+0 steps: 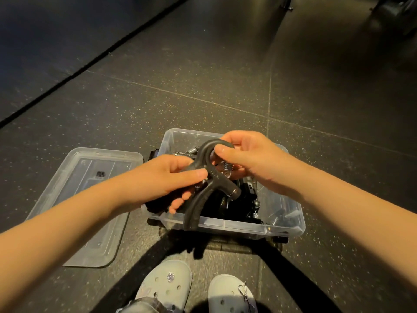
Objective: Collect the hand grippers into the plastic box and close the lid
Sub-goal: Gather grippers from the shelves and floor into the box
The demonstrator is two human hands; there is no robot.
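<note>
Both my hands hold one black hand gripper [204,175] above the clear plastic box [282,229]. My left hand [167,177] grips its upper handle, thumb laid along it near the pivot. My right hand [246,154] pinches the curved top loop by the metal spring. The gripper's lower handle hangs down over the box's near wall. Several more black hand grippers [239,204] with springs lie inside the box. The clear lid [74,199] lies flat on the floor to the left of the box.
The box stands on dark speckled rubber floor tiles [203,86]. A darker mat [45,41] with a raised edge runs diagonally at the upper left. My two pale clogs [198,292] stand just in front of the box.
</note>
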